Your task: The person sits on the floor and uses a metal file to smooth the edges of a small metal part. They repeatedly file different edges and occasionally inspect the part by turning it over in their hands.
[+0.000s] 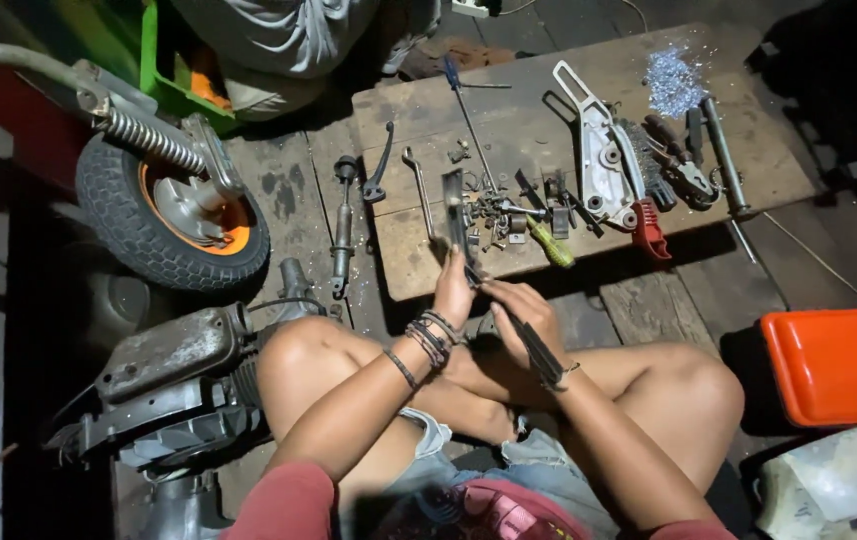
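Head cam: left fingers [452,290] grip flat metal bracket [456,215] upright over counter [429,270] edge; right fingers [524,315] closed on dark tool [539,350]. Risk: tool slips off, bracket drops into screw pile [497,215].

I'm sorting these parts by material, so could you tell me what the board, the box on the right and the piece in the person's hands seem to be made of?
The board looks like bare, stained wood with visible grain. The box seems glossy orange plastic with rounded moulded edges. The flat piece, held by the left hand and right hand, appears to be dull grey metal.
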